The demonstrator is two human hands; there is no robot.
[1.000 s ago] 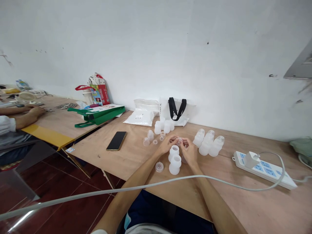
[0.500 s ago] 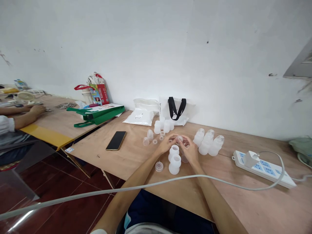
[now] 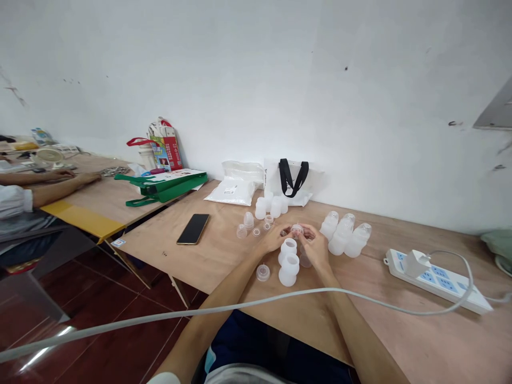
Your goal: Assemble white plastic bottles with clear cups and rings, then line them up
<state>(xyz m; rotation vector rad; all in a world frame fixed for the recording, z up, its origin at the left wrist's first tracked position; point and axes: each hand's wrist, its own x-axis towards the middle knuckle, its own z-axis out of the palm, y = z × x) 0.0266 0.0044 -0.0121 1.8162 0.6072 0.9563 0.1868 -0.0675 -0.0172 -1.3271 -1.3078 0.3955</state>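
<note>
My left hand [image 3: 276, 238] and my right hand [image 3: 316, 244] meet over the table, fingers closed around a small clear bottle nipple in a collar ring [image 3: 296, 229]. Right in front of them stand two open milky-white baby bottles [image 3: 288, 271], one behind the other. Another nipple with its ring [image 3: 263, 273] lies to the left of these bottles. A clear round part [image 3: 305, 260] sits partly hidden beside my right hand. Clear caps [image 3: 248, 220] and small rings [image 3: 256, 232] lie beyond my left hand.
Three capped bottles [image 3: 338, 242] stand to the right, several uncapped bottles [image 3: 276, 207] at the back. A phone [image 3: 193, 229] lies left; a power strip [image 3: 438, 281] lies right. Its white cable [image 3: 248, 304] crosses over my forearms. At the left table, another person's arms [image 3: 60, 189] rest.
The nipple and ring between my fingers have tilted more upright. My view has shifted slightly left. The other person's hand has reached further right across their table.
</note>
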